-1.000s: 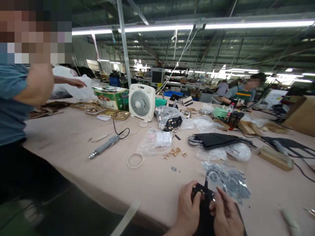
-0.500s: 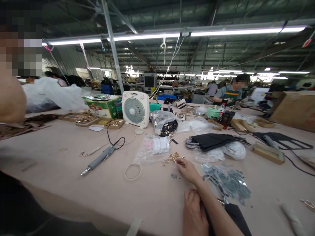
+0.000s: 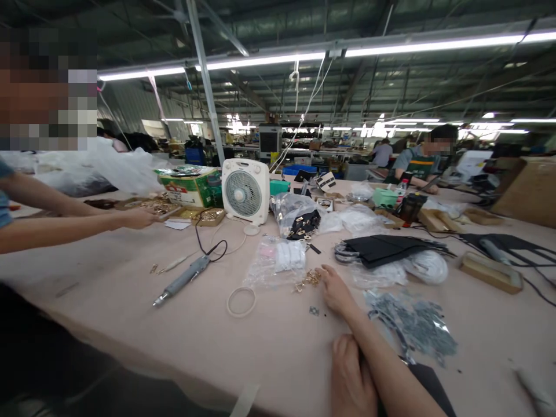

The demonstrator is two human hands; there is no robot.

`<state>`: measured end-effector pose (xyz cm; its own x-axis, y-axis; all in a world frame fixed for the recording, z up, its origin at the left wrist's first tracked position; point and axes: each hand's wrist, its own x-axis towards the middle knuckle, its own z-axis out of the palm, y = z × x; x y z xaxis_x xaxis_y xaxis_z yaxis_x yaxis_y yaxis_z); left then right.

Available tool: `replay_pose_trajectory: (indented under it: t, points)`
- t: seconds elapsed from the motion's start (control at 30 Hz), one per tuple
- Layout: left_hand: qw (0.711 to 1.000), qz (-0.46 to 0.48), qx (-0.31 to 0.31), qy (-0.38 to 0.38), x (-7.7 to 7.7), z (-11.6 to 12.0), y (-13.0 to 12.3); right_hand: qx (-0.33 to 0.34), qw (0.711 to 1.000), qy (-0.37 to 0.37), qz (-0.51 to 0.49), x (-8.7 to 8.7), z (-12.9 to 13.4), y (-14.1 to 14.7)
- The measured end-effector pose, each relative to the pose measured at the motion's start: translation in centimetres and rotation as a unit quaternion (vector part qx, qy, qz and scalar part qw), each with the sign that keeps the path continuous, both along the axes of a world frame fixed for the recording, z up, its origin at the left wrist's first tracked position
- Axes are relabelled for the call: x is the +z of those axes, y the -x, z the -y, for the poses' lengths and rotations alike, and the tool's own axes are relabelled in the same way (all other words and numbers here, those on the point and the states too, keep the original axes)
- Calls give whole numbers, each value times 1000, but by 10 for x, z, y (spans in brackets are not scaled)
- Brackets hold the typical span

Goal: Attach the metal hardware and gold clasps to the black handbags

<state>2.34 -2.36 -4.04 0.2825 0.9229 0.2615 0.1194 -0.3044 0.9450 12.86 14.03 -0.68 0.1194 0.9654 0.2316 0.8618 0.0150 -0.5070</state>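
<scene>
My right hand (image 3: pixel 336 291) reaches forward over the table, its fingers partly stretched and touching the right edge of a small pile of gold-coloured metal fittings (image 3: pixel 311 278). Nothing shows clearly between its fingertips. Close to the front edge, my left hand (image 3: pixel 351 373) lies below my right forearm, fingers curled over a black bag piece (image 3: pixel 428 382). My forearm hides much of that piece. A small grey metal plate (image 3: pixel 314 311) lies near my right wrist. Right of the forearm rests a clear bag of grey metal parts (image 3: pixel 419 324).
A grey electric screwdriver (image 3: pixel 182 280), a white ring (image 3: pixel 241 302) and a plastic bag with white contents (image 3: pixel 278 258) lie on the table. Behind stands a white fan (image 3: pixel 245 191). A co-worker's hands (image 3: pixel 136 218) are at the trays on the left. Black pieces (image 3: pixel 386 249) lie to the right.
My right hand has shifted slightly away and to the right at the pile's edge. The co-worker at left has stretched both arms toward the trays. The view has turned a little left.
</scene>
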Motion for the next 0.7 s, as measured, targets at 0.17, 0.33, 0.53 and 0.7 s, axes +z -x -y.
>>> replay_pose_trajectory:
  t: [0.17, 0.33, 0.53, 0.7]
  points:
    - [1000, -5, -20, -3, 13, -2, 1, 99, 994, 7, -43, -2, 14, -5]
    - [999, 6, -49, -17, 19, -5, 3, 87, 995, 27, -51, -8, 36, -23]
    - [998, 8, -58, -26, 20, -6, 4, 20, 999, -26, -42, 4, 15, -28]
    - [1000, 10, -25, -17, 7, -6, -2, -12, 999, 22, -22, 7, -18, -4]
